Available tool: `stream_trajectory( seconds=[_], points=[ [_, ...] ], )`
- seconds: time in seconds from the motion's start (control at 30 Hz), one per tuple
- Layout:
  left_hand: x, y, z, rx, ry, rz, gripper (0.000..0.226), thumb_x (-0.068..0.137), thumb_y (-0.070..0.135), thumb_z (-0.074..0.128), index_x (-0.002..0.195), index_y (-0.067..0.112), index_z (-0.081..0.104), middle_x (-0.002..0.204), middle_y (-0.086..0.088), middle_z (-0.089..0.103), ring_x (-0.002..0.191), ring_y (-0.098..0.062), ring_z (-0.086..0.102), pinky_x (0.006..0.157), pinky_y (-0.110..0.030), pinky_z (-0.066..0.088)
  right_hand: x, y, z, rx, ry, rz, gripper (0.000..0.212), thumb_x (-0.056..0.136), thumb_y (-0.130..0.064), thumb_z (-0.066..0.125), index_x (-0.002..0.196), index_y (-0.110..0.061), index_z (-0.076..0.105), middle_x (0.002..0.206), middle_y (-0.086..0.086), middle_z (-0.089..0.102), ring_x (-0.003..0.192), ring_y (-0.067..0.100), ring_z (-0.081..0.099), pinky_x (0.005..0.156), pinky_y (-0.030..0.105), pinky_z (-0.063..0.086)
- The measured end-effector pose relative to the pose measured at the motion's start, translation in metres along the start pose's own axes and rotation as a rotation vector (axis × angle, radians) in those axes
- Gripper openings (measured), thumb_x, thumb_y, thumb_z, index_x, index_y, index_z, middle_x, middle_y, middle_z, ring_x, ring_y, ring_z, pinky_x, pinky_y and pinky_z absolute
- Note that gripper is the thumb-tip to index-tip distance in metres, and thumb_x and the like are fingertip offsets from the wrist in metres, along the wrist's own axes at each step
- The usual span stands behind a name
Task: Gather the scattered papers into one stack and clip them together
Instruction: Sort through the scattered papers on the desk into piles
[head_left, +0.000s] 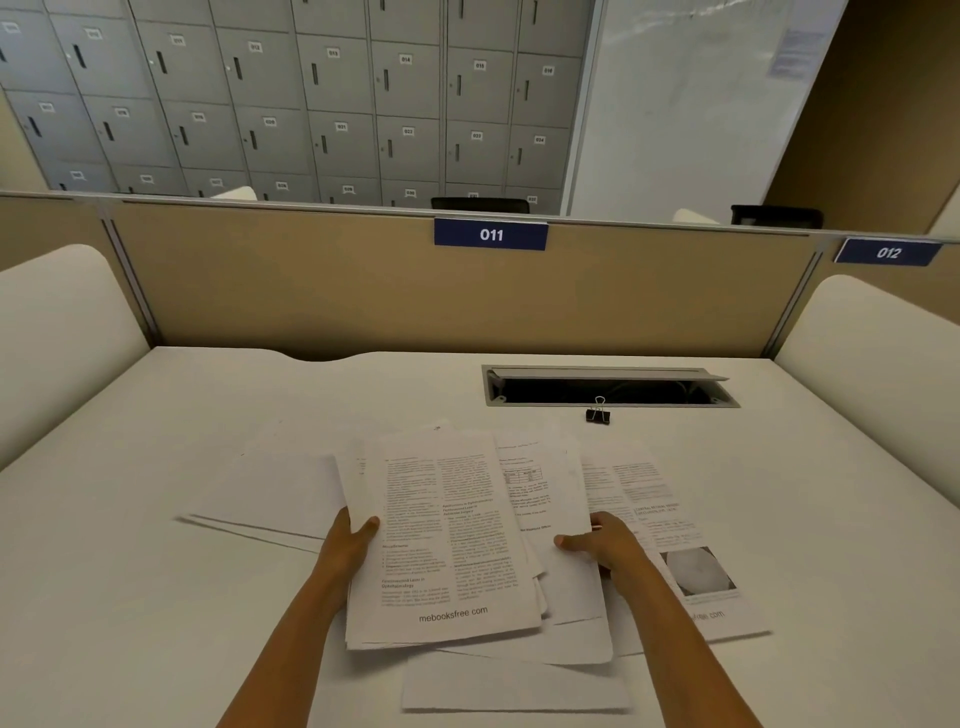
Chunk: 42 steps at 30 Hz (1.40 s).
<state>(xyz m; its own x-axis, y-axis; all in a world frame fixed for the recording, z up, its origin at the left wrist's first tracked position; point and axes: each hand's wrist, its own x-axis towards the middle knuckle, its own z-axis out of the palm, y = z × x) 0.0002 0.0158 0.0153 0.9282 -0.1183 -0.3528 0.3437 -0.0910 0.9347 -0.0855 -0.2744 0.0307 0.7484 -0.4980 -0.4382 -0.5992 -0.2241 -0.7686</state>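
The white paper sheets (441, 519) in the grip carry black two-column print; past the grip, the metal binder clip (597, 415) is black with silvery wire loops, on the white desk top (156, 597).

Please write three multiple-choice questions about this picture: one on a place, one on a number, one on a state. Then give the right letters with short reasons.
1. Where is the binder clip?
A) on the floor
B) on the desk, by the cable slot
C) in a drawer

2. Which number stands on the blue sign straight ahead?
A) 011
B) 009
C) 045

3. What does the left hand do?
A) lies flat on the desk
B) holds a pen
C) grips the papers

Answers:
1 B, the clip stands on the desk before the slot.
2 A, the white digits read 011.
3 C, its thumb lies on the top page.
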Motion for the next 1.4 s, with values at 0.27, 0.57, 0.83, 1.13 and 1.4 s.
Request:
stream_trajectory(
  seconds=[0.27,0.57,0.83,1.13,1.4],
  points=[
    [0.001,-0.002,-0.004,-0.003,-0.038,0.005,0.044,0.095,0.018,0.050,0.136,0.009,0.038,0.128,-0.019,0.057,0.109,-0.040,0.059,0.094,-0.059,0.046,-0.026,-0.020,-0.033,-0.024,0.139,-0.084,0.070,0.077,-0.006,0.075,0.138,-0.004,0.042,0.140,0.016,0.047,0.124,0.031,0.048,0.099,0.034,0.040],
    [0.006,-0.003,-0.005,0.009,-0.038,-0.008,0.045,0.094,0.020,0.052,0.136,0.012,0.038,0.129,-0.017,0.056,0.107,-0.038,0.060,0.093,-0.057,0.047,-0.088,-0.074,-0.138,-0.002,0.447,-0.348,0.055,0.082,-0.021,0.072,0.132,-0.017,0.050,0.125,0.014,0.060,0.109,0.034,0.058,0.090,0.040,0.046],
    [0.005,-0.001,-0.003,0.015,-0.054,-0.011,0.057,0.094,0.053,0.028,0.132,0.015,0.045,0.116,-0.016,0.063,0.097,-0.033,0.064,0.078,-0.044,0.055,-0.050,-0.073,-0.048,0.216,0.046,-0.263,0.061,0.079,-0.014,0.074,0.133,-0.012,0.045,0.117,0.019,0.062,0.095,0.032,0.063,0.085,0.042,0.053],
    [0.012,0.001,-0.002,-0.047,0.030,-0.084,0.069,0.092,0.060,0.018,0.138,0.015,0.041,0.136,-0.015,0.051,0.121,-0.033,0.051,0.100,-0.041,0.042,-0.022,-0.027,0.071,-0.192,0.049,-0.262,0.062,0.089,-0.021,0.063,0.142,-0.007,0.035,0.143,0.012,0.044,0.130,0.025,0.043,0.110,0.034,0.036],
    [0.008,-0.004,0.003,0.087,0.091,0.044,0.057,0.094,0.042,0.043,0.141,0.012,0.033,0.142,-0.012,0.045,0.127,-0.031,0.045,0.105,-0.040,0.036,-0.013,-0.018,0.083,-0.670,0.076,-0.417,0.051,0.098,-0.039,0.040,0.143,-0.014,0.034,0.146,0.006,0.031,0.131,0.024,0.031,0.107,0.033,0.032]
  ],
)
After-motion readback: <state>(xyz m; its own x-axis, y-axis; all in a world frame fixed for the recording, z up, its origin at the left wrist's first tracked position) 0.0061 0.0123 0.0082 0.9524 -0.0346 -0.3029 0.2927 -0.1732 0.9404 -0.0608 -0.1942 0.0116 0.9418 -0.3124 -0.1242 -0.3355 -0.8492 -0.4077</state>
